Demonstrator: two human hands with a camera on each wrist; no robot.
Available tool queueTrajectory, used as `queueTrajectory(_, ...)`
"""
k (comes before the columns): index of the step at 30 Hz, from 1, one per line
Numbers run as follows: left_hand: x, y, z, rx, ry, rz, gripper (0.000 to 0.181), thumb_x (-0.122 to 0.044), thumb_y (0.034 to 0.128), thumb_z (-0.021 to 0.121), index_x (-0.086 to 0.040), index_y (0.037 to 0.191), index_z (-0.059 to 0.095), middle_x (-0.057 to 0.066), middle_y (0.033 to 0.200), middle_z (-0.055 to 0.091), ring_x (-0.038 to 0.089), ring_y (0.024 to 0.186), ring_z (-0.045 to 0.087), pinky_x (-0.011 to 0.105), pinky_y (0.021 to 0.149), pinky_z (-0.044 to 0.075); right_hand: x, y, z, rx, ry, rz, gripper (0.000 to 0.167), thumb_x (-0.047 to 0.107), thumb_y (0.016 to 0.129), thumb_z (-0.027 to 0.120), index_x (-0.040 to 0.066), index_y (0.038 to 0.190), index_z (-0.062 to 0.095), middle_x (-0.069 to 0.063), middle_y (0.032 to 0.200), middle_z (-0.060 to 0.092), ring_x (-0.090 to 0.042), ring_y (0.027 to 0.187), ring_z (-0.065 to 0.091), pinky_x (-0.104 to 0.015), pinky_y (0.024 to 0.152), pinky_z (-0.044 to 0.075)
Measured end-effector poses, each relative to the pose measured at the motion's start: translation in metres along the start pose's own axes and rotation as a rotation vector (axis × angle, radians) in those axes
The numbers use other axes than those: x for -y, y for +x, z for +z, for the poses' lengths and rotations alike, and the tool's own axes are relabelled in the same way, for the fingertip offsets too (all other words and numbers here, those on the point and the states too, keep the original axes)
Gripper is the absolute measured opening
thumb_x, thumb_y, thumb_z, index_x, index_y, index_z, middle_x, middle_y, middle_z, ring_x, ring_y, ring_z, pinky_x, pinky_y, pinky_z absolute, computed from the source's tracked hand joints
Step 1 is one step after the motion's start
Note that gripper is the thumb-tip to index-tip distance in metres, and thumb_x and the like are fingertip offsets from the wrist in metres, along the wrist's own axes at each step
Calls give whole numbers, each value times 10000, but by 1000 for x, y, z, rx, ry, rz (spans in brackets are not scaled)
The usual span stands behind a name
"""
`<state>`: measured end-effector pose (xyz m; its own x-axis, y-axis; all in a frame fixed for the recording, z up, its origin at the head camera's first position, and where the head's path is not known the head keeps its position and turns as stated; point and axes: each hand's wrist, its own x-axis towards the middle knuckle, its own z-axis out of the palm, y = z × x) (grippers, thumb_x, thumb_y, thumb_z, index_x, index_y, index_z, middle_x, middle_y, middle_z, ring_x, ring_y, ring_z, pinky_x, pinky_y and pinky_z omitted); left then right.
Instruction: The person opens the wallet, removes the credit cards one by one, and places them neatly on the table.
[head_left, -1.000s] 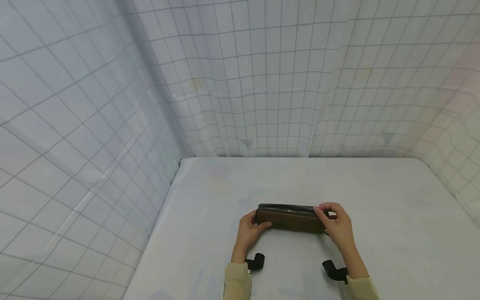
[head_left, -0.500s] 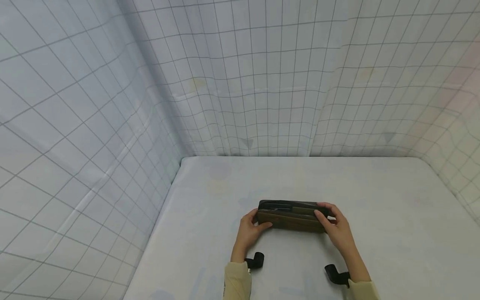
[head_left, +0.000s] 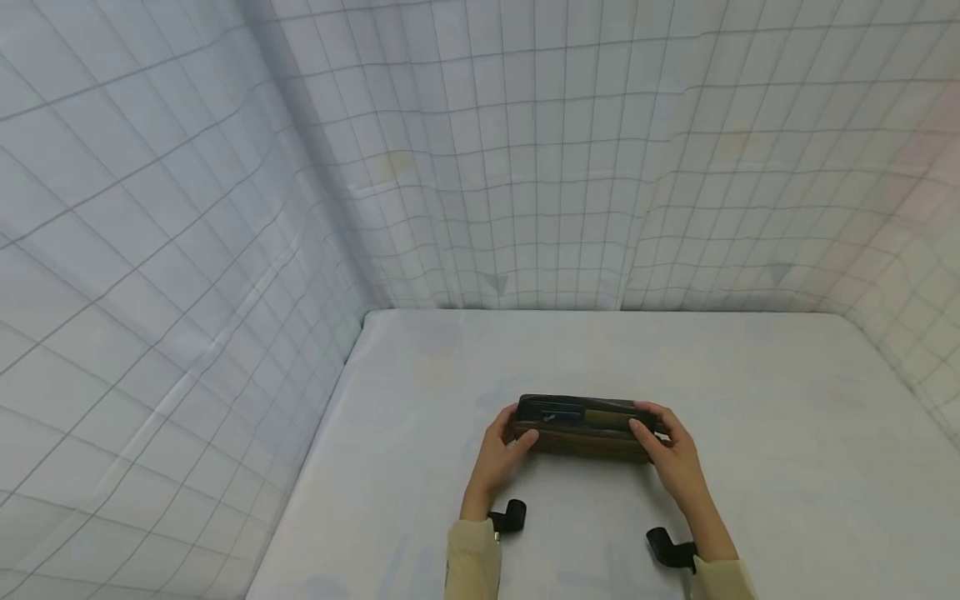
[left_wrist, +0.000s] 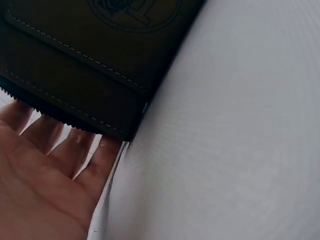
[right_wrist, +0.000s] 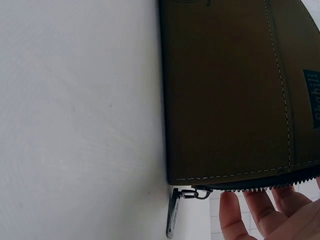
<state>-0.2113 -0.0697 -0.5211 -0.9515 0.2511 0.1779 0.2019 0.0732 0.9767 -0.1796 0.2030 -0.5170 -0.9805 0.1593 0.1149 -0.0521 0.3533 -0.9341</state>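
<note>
A long brown zip wallet stands on its edge on the white table, its unzipped mouth facing up and spread apart. Inside it the head view shows a dark lining with a small blue item and an olive-tan piece, neither clear in kind. My left hand holds the left end, thumb on the near lip, fingers behind. At the right end my right hand grips the near lip with its thumb, fingers on the far side. A zipper pull hangs from the wallet's lower corner in the right wrist view.
The white-covered table extends around the wallet. Grid-lined white sheets rise behind it and at both sides. Black wrist mounts sit on both forearms, below cream sleeves.
The wallet's mouth has spread from a narrow slit to a wide gap, so its inside shows. My left thumb has shifted up to the near lip. The right thumb has slid slightly lower.
</note>
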Motion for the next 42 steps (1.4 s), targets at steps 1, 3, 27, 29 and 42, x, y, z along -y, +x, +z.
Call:
queueTrajectory(1, -1, 1, 0, -11, -21, 12, 493, -112, 915, 635, 72, 1337, 458, 184, 1235, 562, 258, 1135, 531, 331, 932, 418, -1, 1, 0, -2, 7, 1, 403, 315, 949, 601, 124, 1300, 554, -62, 1273, 544, -137, 1036, 469, -230, 769, 398)
queueTrajectory(3, -3, 2, 1, -46, -67, 35, 432, -83, 946, 575, 85, 1327, 460, 211, 1243, 545, 267, 1135, 523, 289, 916, 422, -2, 1, 1, 2, 16, 3, 404, 305, 947, 606, 121, 1303, 552, -66, 1273, 543, -156, 1047, 469, -235, 775, 399)
queueTrajectory(27, -8, 11, 4, -64, -93, 131, 345, -66, 904, 647, 50, 1224, 586, 182, 1201, 586, 363, 1076, 532, 394, 907, 431, 7, -7, -4, 81, 21, 13, 450, 270, 964, 585, 118, 1375, 483, -111, 1355, 469, -231, 1106, 442, -344, 826, 404)
queueTrajectory(29, -7, 11, 3, -36, -105, 134, 358, -56, 905, 640, 52, 1239, 570, 195, 1213, 572, 386, 1075, 523, 436, 916, 414, 18, -9, -5, 82, 22, -3, 447, 249, 969, 577, 89, 1375, 478, -133, 1350, 468, -241, 1090, 449, -313, 806, 418)
queueTrajectory(42, -3, 8, -8, 156, -96, 75, 641, -106, 895, 650, -33, 1456, 349, 149, 1456, 357, 309, 1279, 387, 535, 1035, 268, -2, -4, -8, 172, 25, 21, 581, 280, 958, 594, 163, 1473, 352, -159, 1439, 348, -325, 1200, 391, -498, 882, 364)
